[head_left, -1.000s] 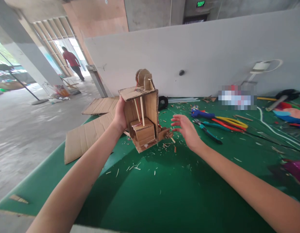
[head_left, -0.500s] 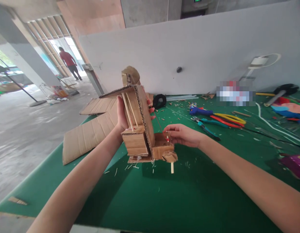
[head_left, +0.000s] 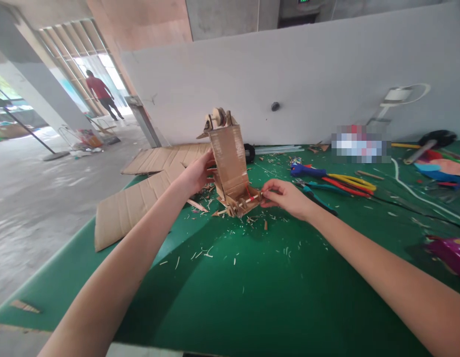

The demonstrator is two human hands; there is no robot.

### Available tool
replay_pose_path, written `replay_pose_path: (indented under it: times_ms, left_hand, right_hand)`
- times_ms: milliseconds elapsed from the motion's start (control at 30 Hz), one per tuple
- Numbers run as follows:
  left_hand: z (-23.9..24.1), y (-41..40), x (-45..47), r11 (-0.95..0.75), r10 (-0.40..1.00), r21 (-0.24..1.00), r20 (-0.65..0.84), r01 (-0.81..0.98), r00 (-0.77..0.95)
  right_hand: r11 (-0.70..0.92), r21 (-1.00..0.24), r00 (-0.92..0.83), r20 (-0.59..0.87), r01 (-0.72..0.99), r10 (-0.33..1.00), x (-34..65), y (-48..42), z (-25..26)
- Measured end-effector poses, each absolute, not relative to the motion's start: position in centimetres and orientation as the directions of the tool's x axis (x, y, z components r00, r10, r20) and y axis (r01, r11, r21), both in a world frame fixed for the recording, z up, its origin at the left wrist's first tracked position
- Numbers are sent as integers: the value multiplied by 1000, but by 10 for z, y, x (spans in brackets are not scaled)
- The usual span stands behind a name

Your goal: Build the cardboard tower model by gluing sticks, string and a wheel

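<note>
A small cardboard model (head_left: 230, 158) with a pulley wheel on top and a red string stands on the green table mat (head_left: 252, 292). My left hand (head_left: 198, 171) is closed on the model's left side and steadies it upright. My right hand (head_left: 284, 197) pinches the end of a thin wooden stick (head_left: 250, 199) that runs through the model's base at its right.
Flat cardboard sheets (head_left: 141, 203) lie at the mat's left edge. Pliers (head_left: 315, 196), a blue glue gun (head_left: 308, 171) and red and yellow tools (head_left: 349, 183) lie to the right. Wood shavings litter the mat. A grey partition stands behind. A person in red walks far off at left.
The model was held tilted in the air; it now stands upright on the mat, turned with its plain back toward me. My right hand has shifted to pinch the stick at the base.
</note>
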State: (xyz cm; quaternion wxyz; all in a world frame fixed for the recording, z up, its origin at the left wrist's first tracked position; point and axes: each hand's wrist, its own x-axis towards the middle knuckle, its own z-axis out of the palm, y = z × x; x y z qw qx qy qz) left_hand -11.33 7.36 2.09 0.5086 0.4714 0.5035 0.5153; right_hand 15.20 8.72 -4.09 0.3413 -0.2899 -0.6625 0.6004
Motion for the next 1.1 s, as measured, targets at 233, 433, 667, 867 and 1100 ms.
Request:
replay_pose_path:
  times_ms: [233,433,667,867,1100]
  left_hand:
    - [23,69,-105,-177,984,978,178,112,3]
    - [21,68,-100,-150,980,952,180,267,-90]
    - [18,58,-95,-30,993,930,71,366,-99]
    - [3,27,-110,-219,974,608,93,763,206]
    - [-23,14,-114,-372,925,395,231,840,301]
  right_hand:
    - [254,-967,-584,196,19,788,148,86,-48]
    - [646,-666,-551,402,372,732,153,82,-45]
    - [743,-439,-639,387,506,664,159,80,-46]
    - [753,-374,-661,364,542,656,156,78,-49]
    - [750,-339,-664,349,568,661,155,77,-50]
